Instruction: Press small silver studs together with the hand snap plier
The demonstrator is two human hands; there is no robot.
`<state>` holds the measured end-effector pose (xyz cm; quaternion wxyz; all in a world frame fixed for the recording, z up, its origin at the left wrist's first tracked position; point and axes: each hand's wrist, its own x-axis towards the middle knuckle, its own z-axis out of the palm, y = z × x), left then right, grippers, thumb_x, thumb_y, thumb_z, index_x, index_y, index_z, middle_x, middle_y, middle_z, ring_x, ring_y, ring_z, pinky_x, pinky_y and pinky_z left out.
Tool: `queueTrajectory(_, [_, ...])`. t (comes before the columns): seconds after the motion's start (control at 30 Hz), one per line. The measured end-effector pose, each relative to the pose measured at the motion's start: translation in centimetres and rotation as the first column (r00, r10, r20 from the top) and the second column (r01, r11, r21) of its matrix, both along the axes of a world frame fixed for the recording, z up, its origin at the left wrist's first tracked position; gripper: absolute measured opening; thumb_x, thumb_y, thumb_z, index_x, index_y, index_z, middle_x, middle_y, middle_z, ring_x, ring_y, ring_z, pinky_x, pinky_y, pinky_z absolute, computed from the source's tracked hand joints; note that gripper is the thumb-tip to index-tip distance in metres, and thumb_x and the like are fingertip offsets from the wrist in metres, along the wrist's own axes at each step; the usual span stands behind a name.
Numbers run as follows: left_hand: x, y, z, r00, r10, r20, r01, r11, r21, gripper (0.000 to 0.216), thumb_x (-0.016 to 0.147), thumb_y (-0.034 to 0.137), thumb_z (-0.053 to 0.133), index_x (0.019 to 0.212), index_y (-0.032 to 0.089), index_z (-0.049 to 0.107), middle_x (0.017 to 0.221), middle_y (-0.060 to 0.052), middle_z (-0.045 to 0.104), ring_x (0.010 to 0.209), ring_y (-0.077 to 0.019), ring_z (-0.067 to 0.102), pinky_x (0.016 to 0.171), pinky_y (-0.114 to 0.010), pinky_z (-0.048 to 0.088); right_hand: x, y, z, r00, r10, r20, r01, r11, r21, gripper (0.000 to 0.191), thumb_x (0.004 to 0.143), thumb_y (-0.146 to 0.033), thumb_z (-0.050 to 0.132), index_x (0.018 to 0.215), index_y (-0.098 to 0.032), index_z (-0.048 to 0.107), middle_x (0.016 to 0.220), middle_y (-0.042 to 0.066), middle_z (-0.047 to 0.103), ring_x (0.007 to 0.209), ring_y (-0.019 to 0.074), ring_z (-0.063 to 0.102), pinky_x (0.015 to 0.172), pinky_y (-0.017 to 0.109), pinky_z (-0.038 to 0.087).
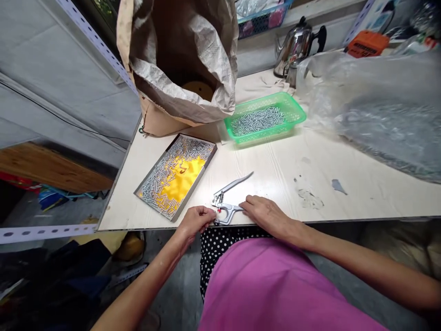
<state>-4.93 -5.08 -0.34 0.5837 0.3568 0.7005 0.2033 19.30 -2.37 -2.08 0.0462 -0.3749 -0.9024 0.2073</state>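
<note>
A pair of silver snap-fastener pliers [234, 184] lies near the table's front edge, its handles spread apart and a spring between them. My right hand [267, 214] is closed over the end of the lower handle. Fingers pinched, my left hand [197, 219] is at the jaws; whatever it holds is too small to make out. A small red part shows at the jaws. To the left, a shallow tray [193, 189] with a yellow bottom holds many small metal pieces. Behind the pliers, a green plastic basket [292, 117] contains more of them.
A large open paper sack [182, 103] stands behind the tray. At the right lies a big clear plastic bag [379, 92] of greyish contents. A metal kettle [294, 43] and an orange box [367, 44] are at the back. The table's front edge runs close to my lap.
</note>
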Motion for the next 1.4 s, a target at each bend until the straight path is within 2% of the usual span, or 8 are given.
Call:
queueTrajectory(0.43, [-0.1, 2.3, -0.3, 0.972, -0.234, -0.008, 0.227, 0.951, -0.211, 0.024, 0.071, 0.032, 0.074, 0.064, 0.014, 0.06, 0.049, 0.006, 0.055, 0.034, -0.0041, 0.043, 0.034, -0.018, 0.022, 0.0, 0.0, -0.9, 0.999, -0.016, -0.043, 0.018, 0.998, 0.057, 0.016, 0.093, -0.008, 0.046, 0.093, -0.016, 0.06, 0.089, 0.005, 0.058, 0.074, 0.0157, 0.05, 0.064, 0.028, 0.033])
queueTrajectory(0.63, [0.1, 2.7, 0.1, 0.98, -0.191, 0.055, 0.198, 0.926, -0.321, 0.023, 0.07, 0.029, 0.076, 0.065, 0.014, 0.06, 0.046, 0.006, 0.057, 0.031, -0.0036, 0.043, 0.034, -0.016, 0.028, 0.1, -0.1, -0.5, 0.999, -0.011, -0.039, 0.012, 0.999, 0.035, 0.016, 0.092, -0.008, 0.046, 0.091, -0.016, 0.06, 0.089, 0.005, 0.059, 0.072, 0.0151, 0.05, 0.063, 0.028, 0.035])
queueTrajectory(0.73, [0.2, 2.8, 0.3, 0.984, -0.16, 0.078, 0.177, 0.916, -0.36, 0.024, 0.068, 0.03, 0.079, 0.068, 0.014, 0.061, 0.045, 0.006, 0.058, 0.03, -0.0038, 0.042, 0.034, -0.016, 0.03, 0.5, 0.5, 0.0, 0.998, -0.002, -0.068, 0.005, 0.999, 0.052, 0.01, 0.093, -0.02, 0.054, 0.098, -0.017, 0.061, 0.099, 0.009, 0.06, 0.083, 0.0188, 0.053, 0.07, 0.031, 0.041])
queueTrajectory(0.83, [0.3, 2.7, 0.3, 0.987, -0.132, 0.093, 0.157, 0.914, -0.373, 0.024, 0.068, 0.029, 0.079, 0.069, 0.013, 0.062, 0.044, 0.006, 0.057, 0.029, -0.0034, 0.042, 0.033, -0.016, 0.029, 0.9, 2.1, 0.2, 0.996, -0.003, -0.09, 0.015, 0.991, 0.129, 0.053, 0.082, -0.041, 0.07, 0.126, -0.015, 0.053, 0.129, 0.017, 0.052, 0.113, 0.0304, 0.05, 0.089, 0.043, 0.043])
queueTrajectory(0.9, [0.3, 2.5, 0.2, 0.99, -0.107, 0.096, 0.136, 0.917, -0.376, 0.023, 0.07, 0.029, 0.077, 0.069, 0.012, 0.062, 0.044, 0.006, 0.057, 0.029, -0.0033, 0.042, 0.033, -0.016, 0.029, 1.1, 3.4, 0.0, 0.999, -0.005, -0.049, 0.014, 0.984, 0.18, 0.085, 0.071, -0.051, 0.077, 0.138, -0.013, 0.042, 0.144, 0.022, 0.04, 0.13, 0.0386, 0.037, 0.102, 0.053, 0.035])
queueTrajectory(0.97, [0.3, 2.3, 0.0, 0.993, -0.081, 0.088, 0.108, 0.923, -0.371, 0.022, 0.071, 0.029, 0.076, 0.071, 0.012, 0.062, 0.044, 0.006, 0.057, 0.029, -0.0035, 0.043, 0.033, -0.015, 0.029, 1.1, 4.5, -0.3, 1.0, 0.013, 0.001, -0.013, 0.981, 0.192, 0.098, 0.065, -0.058, 0.078, 0.142, -0.012, 0.037, 0.147, 0.024, 0.037, 0.137, 0.0415, 0.028, 0.108, 0.059, 0.026])
queueTrajectory(1.17, [0.3, 1.7, -0.5, 0.996, -0.035, 0.079, 0.06, 0.935, -0.348, 0.025, 0.071, 0.032, 0.077, 0.071, 0.012, 0.061, 0.044, 0.006, 0.056, 0.03, -0.0039, 0.044, 0.033, -0.015, 0.03, 0.8, 5.3, 0.2, 0.998, 0.051, 0.024, -0.054, 0.984, 0.168, 0.088, 0.07, -0.055, 0.075, 0.14, -0.013, 0.041, 0.134, 0.02, 0.052, 0.123, 0.0368, 0.046, 0.107, 0.061, 0.028])
queueTrajectory(1.4, [0.4, 1.7, -0.2, 0.997, -0.046, 0.061, 0.065, 0.934, -0.352, 0.031, 0.067, 0.036, 0.08, 0.072, 0.012, 0.062, 0.045, 0.006, 0.057, 0.031, -0.0031, 0.045, 0.034, -0.015, 0.031, 0.8, 4.5, 0.4, 0.999, 0.028, -0.027, -0.023, 0.986, 0.162, 0.082, 0.073, -0.047, 0.076, 0.14, -0.014, 0.041, 0.126, 0.017, 0.057, 0.116, 0.0348, 0.049, 0.104, 0.062, 0.029])
